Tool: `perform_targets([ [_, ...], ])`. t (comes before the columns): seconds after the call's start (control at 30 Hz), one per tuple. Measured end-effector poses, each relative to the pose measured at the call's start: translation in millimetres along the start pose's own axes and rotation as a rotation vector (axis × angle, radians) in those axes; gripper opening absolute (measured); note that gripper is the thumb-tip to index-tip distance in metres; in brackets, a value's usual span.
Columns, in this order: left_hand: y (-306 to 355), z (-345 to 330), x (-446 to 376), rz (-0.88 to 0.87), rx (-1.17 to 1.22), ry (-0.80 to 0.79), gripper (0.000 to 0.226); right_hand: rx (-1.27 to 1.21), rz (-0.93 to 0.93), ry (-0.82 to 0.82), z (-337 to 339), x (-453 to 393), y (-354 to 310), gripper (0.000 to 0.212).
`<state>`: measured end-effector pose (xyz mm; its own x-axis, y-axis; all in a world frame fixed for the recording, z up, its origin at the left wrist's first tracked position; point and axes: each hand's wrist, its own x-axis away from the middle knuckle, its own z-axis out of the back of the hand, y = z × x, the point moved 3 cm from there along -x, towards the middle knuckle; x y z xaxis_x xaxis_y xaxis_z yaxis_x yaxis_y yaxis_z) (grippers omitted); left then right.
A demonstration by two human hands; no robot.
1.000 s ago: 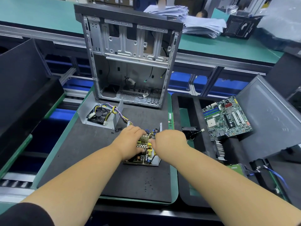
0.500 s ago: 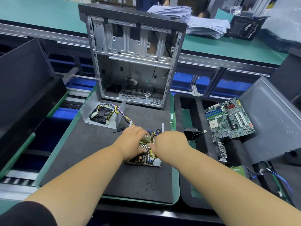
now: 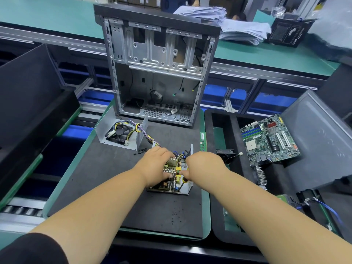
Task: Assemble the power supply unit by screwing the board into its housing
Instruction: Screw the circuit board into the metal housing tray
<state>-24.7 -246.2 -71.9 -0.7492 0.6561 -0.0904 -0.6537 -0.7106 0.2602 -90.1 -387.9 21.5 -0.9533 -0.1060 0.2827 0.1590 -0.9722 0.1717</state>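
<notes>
The power supply board (image 3: pixel 172 180), with yellow and tan components, lies in a shallow grey metal housing tray (image 3: pixel 187 188) on the black mat. My left hand (image 3: pixel 155 166) covers the board's left side with fingers curled over it. My right hand (image 3: pixel 202 165) lies over the right side, thumb touching the board's middle. The housing's other half (image 3: pixel 103 130), a bent grey plate with a black fan (image 3: pixel 118 133), stands at the mat's far left, joined to the board by a coloured wire bundle (image 3: pixel 144 133). Small black screws (image 3: pixel 141 151) lie beside it.
An open grey computer case (image 3: pixel 162 73) stands upright at the back of the mat. A green memory stick (image 3: pixel 203 141) lies right of the board. A motherboard (image 3: pixel 268 140) rests in the black foam tray on the right. Loose black specks (image 3: pixel 175 216) dot the mat's near part.
Both hands stay on the board with only slight shifts of the fingers; the view has tilted a little.
</notes>
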Motion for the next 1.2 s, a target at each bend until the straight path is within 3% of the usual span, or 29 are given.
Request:
perform_targets([
  [0.2,0,0,0,-0.004,-0.006,0.002,0.07,0.017,-0.097,0.075,-4,-2,3,0.051],
  [0.37,0,1,1,-0.006,-0.003,0.004,0.07,-0.189,0.035,0.054,-3,4,3,0.016],
  [0.57,1,1,0,-0.004,-0.001,-0.001,0.07,-0.13,0.119,0.018,3,6,1,0.028],
  [1.2,3,4,2,-0.004,-0.02,0.003,0.071,-0.109,0.02,0.084,-2,2,-11,0.009],
])
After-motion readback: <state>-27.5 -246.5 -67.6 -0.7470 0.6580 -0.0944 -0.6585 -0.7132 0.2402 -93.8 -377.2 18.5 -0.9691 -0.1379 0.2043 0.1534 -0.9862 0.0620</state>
